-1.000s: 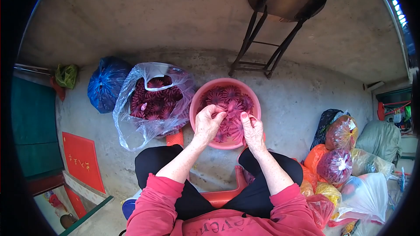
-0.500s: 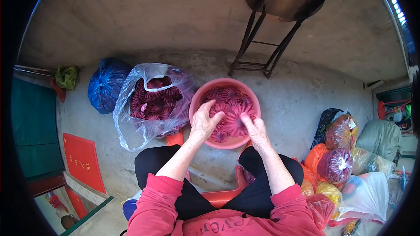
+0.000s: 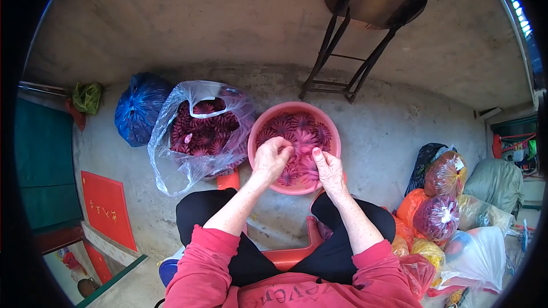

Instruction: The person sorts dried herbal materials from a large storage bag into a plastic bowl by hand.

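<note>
A pink basin between my knees holds several dark red-purple artificial flower heads with finger-like petals. Over it, my right hand is closed at the edge of a brighter pink flower head, thumb pointing up; motion smears the petals. My left hand faces it from the other side, thumb and fingers pinched together by the flower's left edge. What lies inside that pinch is too small to make out. Left of the basin, a clear plastic bag stands open, full of similar dark flower heads.
A tied blue bag is at the back left. Several filled plastic bags are piled on the right. A folding stool leans at the wall. A red sheet lies on the left floor.
My left fingers have gone from spread to pinched. My right hand has shifted slightly down, its thumb now upright. The pink flower head has moved a little and is blurred.
</note>
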A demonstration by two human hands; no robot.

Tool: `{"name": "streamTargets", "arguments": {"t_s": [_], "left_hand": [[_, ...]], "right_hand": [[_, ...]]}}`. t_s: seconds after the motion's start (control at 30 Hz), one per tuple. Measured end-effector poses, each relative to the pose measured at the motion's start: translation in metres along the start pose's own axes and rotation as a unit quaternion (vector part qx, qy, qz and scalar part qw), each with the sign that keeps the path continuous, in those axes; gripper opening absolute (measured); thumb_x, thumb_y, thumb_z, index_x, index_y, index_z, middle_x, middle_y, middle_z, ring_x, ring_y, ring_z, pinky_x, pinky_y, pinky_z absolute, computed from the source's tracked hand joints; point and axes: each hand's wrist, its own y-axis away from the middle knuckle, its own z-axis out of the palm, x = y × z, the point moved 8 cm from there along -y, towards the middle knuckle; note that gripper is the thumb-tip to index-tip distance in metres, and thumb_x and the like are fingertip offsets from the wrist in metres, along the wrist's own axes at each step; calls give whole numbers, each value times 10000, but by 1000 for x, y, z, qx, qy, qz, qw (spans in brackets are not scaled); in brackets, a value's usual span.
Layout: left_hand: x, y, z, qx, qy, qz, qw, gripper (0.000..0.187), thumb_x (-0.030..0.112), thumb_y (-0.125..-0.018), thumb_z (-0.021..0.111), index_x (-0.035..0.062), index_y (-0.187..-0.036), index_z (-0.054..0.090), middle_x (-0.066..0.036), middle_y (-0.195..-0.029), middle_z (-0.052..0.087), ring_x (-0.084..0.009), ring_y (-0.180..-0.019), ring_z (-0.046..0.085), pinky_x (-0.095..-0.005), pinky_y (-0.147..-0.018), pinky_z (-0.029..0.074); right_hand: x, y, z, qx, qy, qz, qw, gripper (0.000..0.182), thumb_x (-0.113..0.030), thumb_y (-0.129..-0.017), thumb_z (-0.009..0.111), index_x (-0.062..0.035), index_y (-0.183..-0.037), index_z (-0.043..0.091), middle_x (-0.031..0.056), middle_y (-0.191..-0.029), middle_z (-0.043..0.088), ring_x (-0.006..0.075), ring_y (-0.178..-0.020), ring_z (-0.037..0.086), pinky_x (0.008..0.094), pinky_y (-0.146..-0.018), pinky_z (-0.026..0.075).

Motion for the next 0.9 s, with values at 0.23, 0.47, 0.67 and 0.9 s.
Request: {"name": "streamTargets", "arguments": {"t_s": [0.23,0.47,0.67,0.9], "left_hand": [[-26,-10,-28,55,-19,-73,996,89,73,-797,583,5,-848,609,-6,-677,571,-100,-581,486,-210,-548,405],[-19,-5,-3,-14,59,-57,997,108,102,-791,600,17,-854,619,-13,-689,580,-88,-593,493,-210,-545,411],[34,4,52,-29,-98,67,993,157,159,-732,607,15,-793,617,-83,-731,609,-218,-606,559,-299,-581,459],[93,10,77,99,-198,151,963,176,150,-765,545,53,-908,584,-60,-909,618,-251,-855,569,-463,-885,350]], "right_hand": [[-12,-2,-6,13,170,-5,985,271,-311,-873,559,-48,-816,584,-20,-690,531,57,-615,461,171,-553,372],[-25,-3,8,30,114,-95,989,299,-301,-849,575,-18,-763,530,46,-665,543,136,-581,457,283,-539,397],[-14,-1,-34,81,157,-84,981,253,-244,-885,522,-28,-755,518,33,-626,497,130,-550,418,277,-503,362],[34,-20,-86,44,450,-155,878,203,-235,-872,507,-44,-824,558,59,-696,539,182,-616,513,296,-555,409]]}}
